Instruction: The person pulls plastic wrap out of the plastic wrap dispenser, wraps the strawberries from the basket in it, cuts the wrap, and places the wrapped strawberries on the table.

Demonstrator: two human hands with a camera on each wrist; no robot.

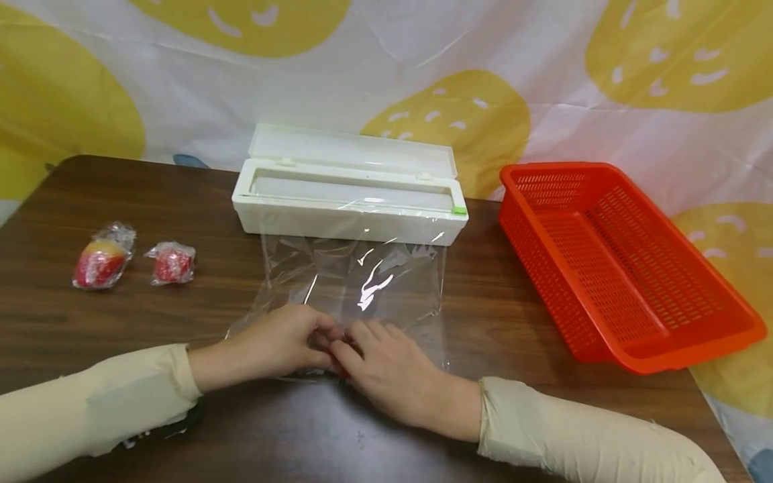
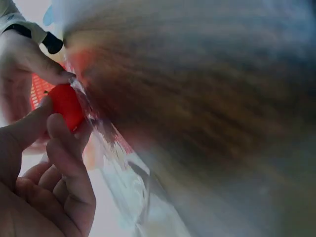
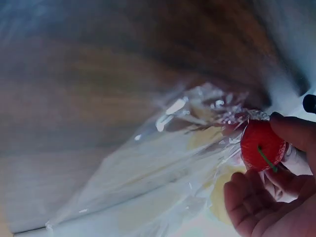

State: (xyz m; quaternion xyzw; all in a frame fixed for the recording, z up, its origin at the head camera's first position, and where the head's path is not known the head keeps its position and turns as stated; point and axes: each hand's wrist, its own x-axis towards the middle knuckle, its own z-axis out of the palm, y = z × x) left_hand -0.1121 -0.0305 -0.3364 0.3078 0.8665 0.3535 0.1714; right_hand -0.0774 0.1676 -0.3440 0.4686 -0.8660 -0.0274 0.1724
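A small round red fruit with a green stem (image 3: 254, 140) sits between both hands, at the near edge of a clear sheet of cling film (image 1: 392, 275). My left hand (image 1: 284, 342) pinches the fruit between thumb and index finger, its other fingers curled, as the left wrist view shows. From the other side my right hand (image 1: 395, 372) holds it with the thumb on top and fingers below. Crumpled film lies against the fruit in the right wrist view. In the head view the hands hide most of the fruit. The film runs back to a white dispenser box (image 1: 344, 220).
The dispenser's lid (image 1: 356, 151) stands raised at the back. To the left on the brown table (image 1: 199, 201) lie a film-wrapped red-yellow fruit (image 1: 99, 263) and a smaller wrapped red one (image 1: 173, 263). A red plastic basket (image 1: 543, 258) stands at the right. Behind hangs a patterned cloth (image 1: 410, 60).
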